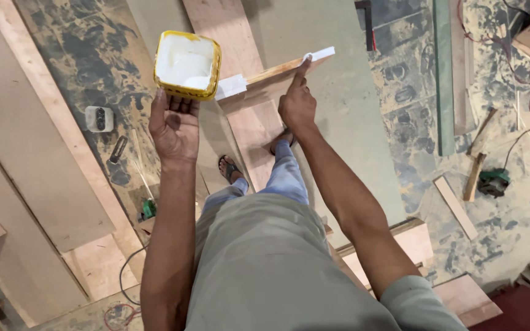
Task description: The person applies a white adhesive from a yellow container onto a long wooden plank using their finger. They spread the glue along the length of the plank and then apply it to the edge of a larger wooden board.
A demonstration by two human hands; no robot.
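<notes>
The left hand cups a yellow tub of white glue from beneath, fingers curled round its base; the right hand, forefinger extended, others folded, presses the glue-smeared edge of a wooden strip just right of the tub.

The yellow tub covers the fingertips of the left hand, so the grip beneath it cannot be read. Just right of that grip, the tub also hides the near end of the wooden strip. Below both hands, the upper arms run out of the bottom edge. One sandalled foot shows only partly, under the knee. Far right of the grip, the green tool is too small to identify.
</notes>
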